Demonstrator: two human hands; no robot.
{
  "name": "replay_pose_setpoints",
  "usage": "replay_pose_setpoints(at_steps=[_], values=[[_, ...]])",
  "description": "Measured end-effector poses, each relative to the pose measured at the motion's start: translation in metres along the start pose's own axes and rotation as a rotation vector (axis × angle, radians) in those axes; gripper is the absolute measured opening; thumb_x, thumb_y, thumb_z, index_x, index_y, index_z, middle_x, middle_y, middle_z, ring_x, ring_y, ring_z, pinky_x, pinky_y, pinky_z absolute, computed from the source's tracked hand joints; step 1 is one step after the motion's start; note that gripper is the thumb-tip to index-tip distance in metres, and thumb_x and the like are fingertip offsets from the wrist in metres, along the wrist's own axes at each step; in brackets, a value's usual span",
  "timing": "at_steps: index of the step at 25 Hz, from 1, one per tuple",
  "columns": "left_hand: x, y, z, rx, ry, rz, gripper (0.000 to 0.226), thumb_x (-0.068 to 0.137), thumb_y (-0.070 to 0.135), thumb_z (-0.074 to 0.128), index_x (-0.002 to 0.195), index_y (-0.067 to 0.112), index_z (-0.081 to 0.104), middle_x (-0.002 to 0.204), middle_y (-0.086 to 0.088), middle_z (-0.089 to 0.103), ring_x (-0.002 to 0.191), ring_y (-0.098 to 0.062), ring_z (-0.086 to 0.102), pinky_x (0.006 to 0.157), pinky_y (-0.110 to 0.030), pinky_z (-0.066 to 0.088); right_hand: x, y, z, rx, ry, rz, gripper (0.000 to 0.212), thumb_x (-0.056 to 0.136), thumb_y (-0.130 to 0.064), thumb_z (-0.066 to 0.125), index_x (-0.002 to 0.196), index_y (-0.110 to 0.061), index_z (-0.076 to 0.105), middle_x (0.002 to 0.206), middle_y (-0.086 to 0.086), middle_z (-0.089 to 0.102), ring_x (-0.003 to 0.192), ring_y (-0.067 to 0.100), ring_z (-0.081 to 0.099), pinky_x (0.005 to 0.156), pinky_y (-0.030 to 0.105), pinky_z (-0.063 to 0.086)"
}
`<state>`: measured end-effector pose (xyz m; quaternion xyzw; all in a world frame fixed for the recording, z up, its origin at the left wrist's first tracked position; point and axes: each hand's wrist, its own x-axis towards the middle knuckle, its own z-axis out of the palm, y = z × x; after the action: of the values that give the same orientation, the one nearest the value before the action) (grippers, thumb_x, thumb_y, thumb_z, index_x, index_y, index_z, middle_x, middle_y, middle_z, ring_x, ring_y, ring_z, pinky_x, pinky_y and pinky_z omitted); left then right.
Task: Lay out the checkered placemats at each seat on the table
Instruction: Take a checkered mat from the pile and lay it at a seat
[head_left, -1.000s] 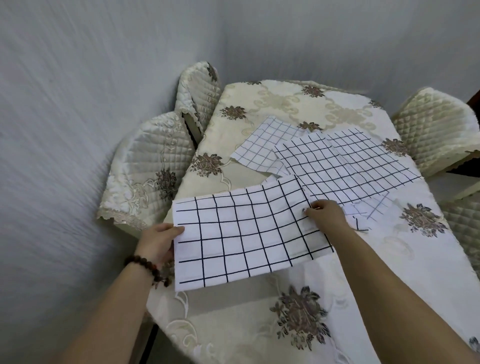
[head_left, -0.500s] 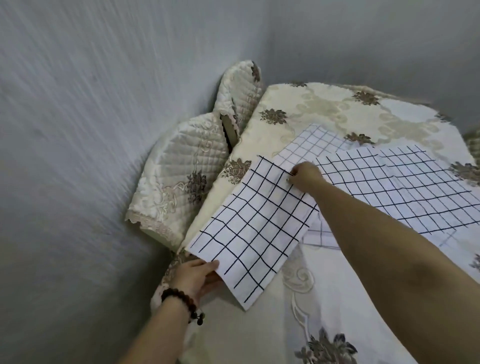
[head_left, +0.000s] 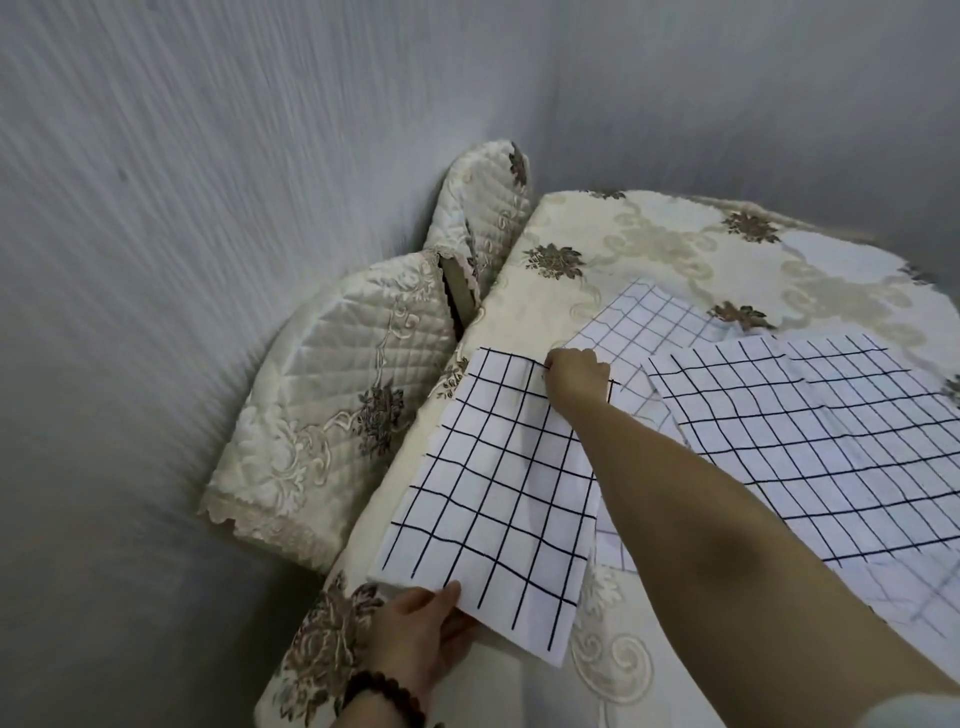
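While both hands hold it, the mat (head_left: 493, 483) lies along the left edge of the table (head_left: 649, 244), white with a black grid.

- Left hand (head_left: 415, 639): pinches the mat's near left corner at the table's left edge, thumb on top, fingers underneath. Dark bead bracelet (head_left: 384, 693) on that wrist.
- Right hand (head_left: 576, 371): fingers curled down over the mat's far edge, gripping it. How far the fingertips go under, I cannot tell.
- Long axis: runs from the near end of the table toward the far end, roughly parallel to the table's left edge. Short ends face near and far. The near end looks slightly raised off the table at the pinched corner.
- In the way: the right forearm crosses the mat's right side and hides where it meets the pile (head_left: 810, 447) of other mats at the table's middle.
- Pile: a bold-grid mat on top, a finer-grid mat (head_left: 649, 317) sticking out toward the table's far side, and a pale one showing under the near side. The held mat's right edge overlaps the pile.
- Table: covered by a cream cloth with brown flower patches.
- Left of the table: two quilted chairs, the near chair (head_left: 332, 395) just beside the mat's long side, the far chair (head_left: 483, 208) farther along the same edge.
- Grey wall (head_left: 208, 156) behind the chairs.
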<state>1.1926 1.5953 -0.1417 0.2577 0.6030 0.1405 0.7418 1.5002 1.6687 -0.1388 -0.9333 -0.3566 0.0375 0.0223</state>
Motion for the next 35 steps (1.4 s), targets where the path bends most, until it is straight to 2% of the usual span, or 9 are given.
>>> replay_pose_setpoints(at_steps=[5,7,11,13,15,21,24,26,35], values=[[0.001,0.010,-0.010,0.209,-0.058,-0.113,0.036,0.082,0.024,0.070,0.085,-0.012,0.065,0.073,-0.025,0.069,0.061,-0.032,0.067,0.054,-0.039,0.056,-0.004,0.004,0.014,0.072,-0.026,-0.049,0.037,0.089,-0.011,0.048,0.126,-0.011,0.051,0.125,0.013,0.056,0.128,0.031,0.038,0.115,0.048,0.019],[0.001,0.025,-0.021,0.446,-0.062,-0.123,0.053,0.083,0.041,0.066,0.078,-0.012,0.067,0.068,-0.026,0.069,0.051,-0.030,0.064,0.049,-0.034,0.052,-0.017,0.009,0.002,0.256,0.050,-0.061,0.043,0.090,-0.016,0.051,0.132,-0.009,0.047,0.131,0.014,0.053,0.130,0.032,0.038,0.111,0.044,0.026],[0.021,0.082,-0.028,0.720,0.083,0.374,0.033,0.090,0.029,0.060,0.072,0.002,0.066,0.066,-0.013,0.067,0.057,-0.025,0.061,0.061,-0.032,0.052,-0.072,0.037,-0.027,0.730,0.100,0.258,0.048,0.088,-0.021,0.057,0.135,-0.011,0.046,0.132,0.015,0.052,0.116,0.030,0.052,0.093,0.035,0.042],[0.027,0.107,-0.016,0.865,0.127,0.601,0.017,0.089,0.023,0.059,0.090,0.007,0.066,0.089,-0.006,0.067,0.081,-0.022,0.060,0.078,-0.032,0.049,-0.107,0.053,-0.029,0.894,0.025,0.471,0.048,0.085,-0.019,0.059,0.131,-0.010,0.050,0.122,0.016,0.059,0.097,0.029,0.060,0.086,0.036,0.048],[0.035,0.118,-0.001,0.953,0.091,0.667,0.028,0.089,0.019,0.059,0.114,0.007,0.059,0.102,-0.003,0.059,0.090,-0.019,0.053,0.079,-0.027,0.040,-0.141,0.059,-0.027,1.013,-0.075,0.607,0.050,0.084,-0.019,0.062,0.130,-0.007,0.050,0.113,0.018,0.062,0.083,0.026,0.057,0.077,0.034,0.048],[0.071,0.119,0.020,1.094,0.036,0.497,0.054,0.087,0.020,0.055,0.137,0.008,0.040,0.134,-0.014,0.050,0.115,-0.030,0.053,0.091,-0.033,0.043,-0.201,0.043,-0.015,1.003,-0.187,0.695,0.049,0.087,-0.018,0.059,0.133,-0.006,0.046,0.121,0.016,0.057,0.090,0.025,0.056,0.071,0.027,0.043],[0.077,0.124,0.023,1.145,0.036,0.439,0.049,0.083,0.022,0.056,0.128,0.003,0.049,0.117,-0.017,0.060,0.102,-0.032,0.059,0.086,-0.036,0.048,-0.205,0.038,-0.006,1.083,-0.219,0.747,0.015,0.084,-0.016,0.060,0.097,-0.017,0.054,0.087,0.013,0.056,0.063,0.017,0.050,0.062,0.028,0.042],[0.075,0.126,0.028,1.161,0.026,0.411,0.043,0.082,0.022,0.058,0.115,-0.005,0.057,0.089,-0.015,0.062,0.079,-0.029,0.058,0.067,-0.031,0.045,-0.201,0.037,0.001,1.135,-0.233,0.794,0.019,0.080,-0.013,0.060,0.068,-0.014,0.046,0.067,0.010,0.050,0.058,0.022,0.049,0.060,0.031,0.040],[0.087,0.129,0.032,1.027,0.062,0.389,0.029,0.080,0.012,0.069,0.104,-0.004,0.065,0.101,-0.017,0.065,0.084,-0.026,0.056,0.074,-0.030,0.045,-0.191,0.031,0.013,1.035,-0.242,0.869,0.019,0.080,-0.007,0.058,0.066,-0.005,0.046,0.057,0.006,0.045,0.050,0.019,0.043,0.047,0.021,0.032]])
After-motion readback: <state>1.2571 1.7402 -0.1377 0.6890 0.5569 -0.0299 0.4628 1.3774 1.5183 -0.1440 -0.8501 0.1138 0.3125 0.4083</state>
